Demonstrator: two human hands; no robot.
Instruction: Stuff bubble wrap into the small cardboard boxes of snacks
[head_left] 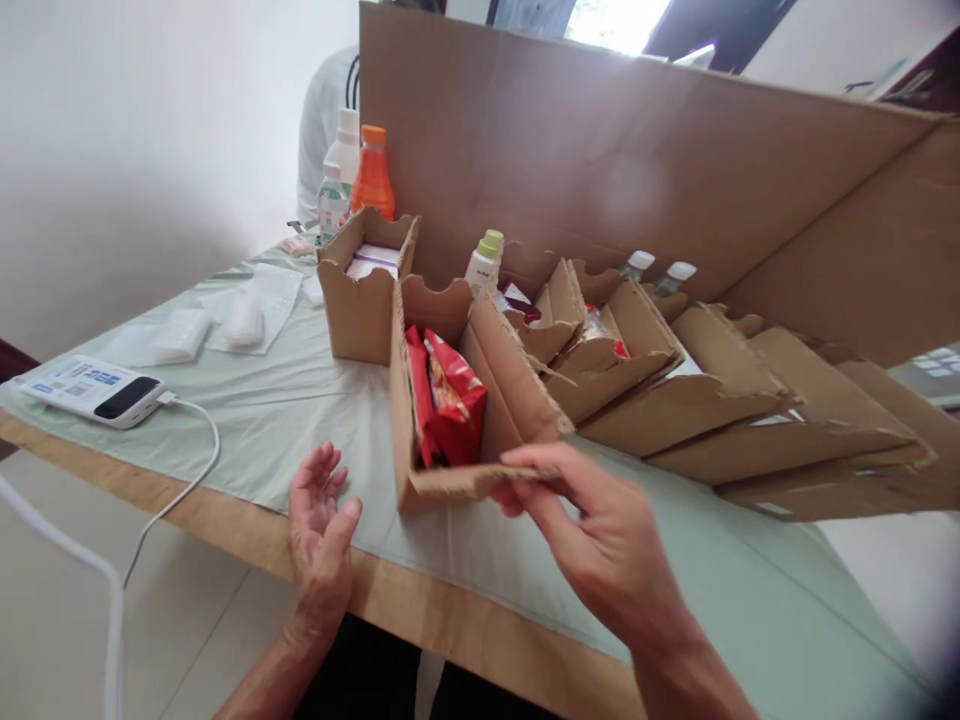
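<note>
Cardboard forms the box [507,390], its long axis pointing away, pinched at its near-right rim by the right hand [596,525]. Red packets [454,400] lie beyond, leftward; the left hand [321,525] gapes, empty.

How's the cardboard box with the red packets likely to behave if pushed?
The cardboard box is probably light for its size: bare cardboard, with only red packets showing inside. Its walls may flex a bit, given the open top and roughly cut edges. It could drag or bunch the wrinkled cloth beneath rather than slide cleanly.
</note>
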